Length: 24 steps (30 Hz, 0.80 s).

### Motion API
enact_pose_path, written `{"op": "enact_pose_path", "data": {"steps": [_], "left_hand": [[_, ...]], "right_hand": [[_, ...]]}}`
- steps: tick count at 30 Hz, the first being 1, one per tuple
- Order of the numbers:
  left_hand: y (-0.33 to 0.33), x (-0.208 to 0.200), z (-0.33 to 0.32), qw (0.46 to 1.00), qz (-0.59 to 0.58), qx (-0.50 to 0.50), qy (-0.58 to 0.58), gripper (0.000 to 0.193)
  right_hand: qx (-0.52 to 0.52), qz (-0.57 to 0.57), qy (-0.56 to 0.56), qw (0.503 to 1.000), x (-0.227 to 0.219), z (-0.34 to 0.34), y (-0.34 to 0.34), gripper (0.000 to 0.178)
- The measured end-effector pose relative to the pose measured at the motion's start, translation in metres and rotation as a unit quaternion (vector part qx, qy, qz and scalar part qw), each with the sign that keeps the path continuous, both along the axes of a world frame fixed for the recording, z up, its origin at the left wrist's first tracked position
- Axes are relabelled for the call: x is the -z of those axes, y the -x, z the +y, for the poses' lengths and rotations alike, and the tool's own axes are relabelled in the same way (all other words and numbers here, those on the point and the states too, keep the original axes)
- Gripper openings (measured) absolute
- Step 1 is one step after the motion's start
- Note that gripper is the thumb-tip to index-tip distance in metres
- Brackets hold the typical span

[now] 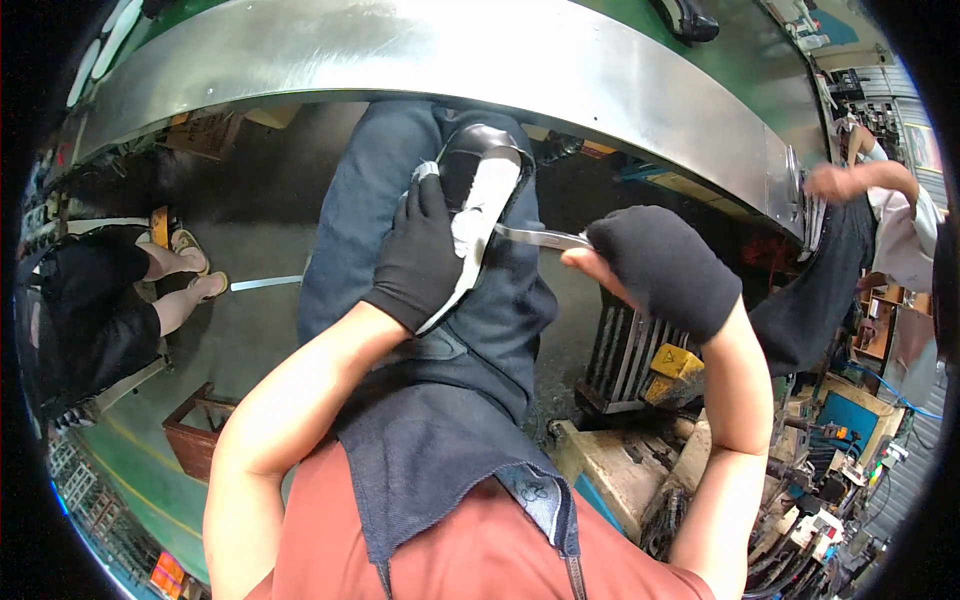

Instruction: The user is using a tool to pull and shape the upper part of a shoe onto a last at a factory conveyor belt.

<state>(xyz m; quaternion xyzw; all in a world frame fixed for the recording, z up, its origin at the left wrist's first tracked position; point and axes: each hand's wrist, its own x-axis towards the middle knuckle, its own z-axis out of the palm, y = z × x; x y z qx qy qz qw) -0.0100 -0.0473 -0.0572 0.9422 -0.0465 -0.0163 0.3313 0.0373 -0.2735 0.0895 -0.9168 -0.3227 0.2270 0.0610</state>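
A black shoe upper (492,190) with a whitish underside lies bottom up along my lap, its rounded dark end pointing away from me. My left hand (420,255), in a black glove with bare or wrapped fingertips, is closed on the shoe's left side. From the right, my right hand (668,270), also black-gloved with the thumb bare, grips a slim metal hand tool (548,238). The tool's bent tip meets or nearly meets the shoe's right edge. Its handle is hidden inside my fist, so its exact kind cannot be told.
A long metal bench edge (440,50) crosses in front of my knees, with a green surface behind it and a black shoe (688,18) there. Seated people are at both sides. Near my right elbow stand a dark rack (618,360), a yellow block (672,372) and machinery.
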Motion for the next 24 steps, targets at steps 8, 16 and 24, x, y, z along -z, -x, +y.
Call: {"op": "enact_pose_path", "data": {"steps": [8, 16, 24], "left_hand": [[0.091, 0.032, 0.046, 0.985, 0.015, 0.048, 0.164, 0.089], [0.077, 0.03, 0.035, 0.96, 0.137, -0.098, 0.226, 0.054], [0.078, 0.043, 0.046, 0.943, 0.122, -0.016, 0.309, 0.087]], "right_hand": [[0.152, 0.189, -0.285, 0.927, 0.108, 0.028, 0.071, 0.029], [0.356, 0.402, -0.225, 0.813, 0.135, 0.005, 0.127, 0.048], [0.072, 0.135, -0.333, 0.93, 0.04, 0.058, 0.093, 0.038]]}}
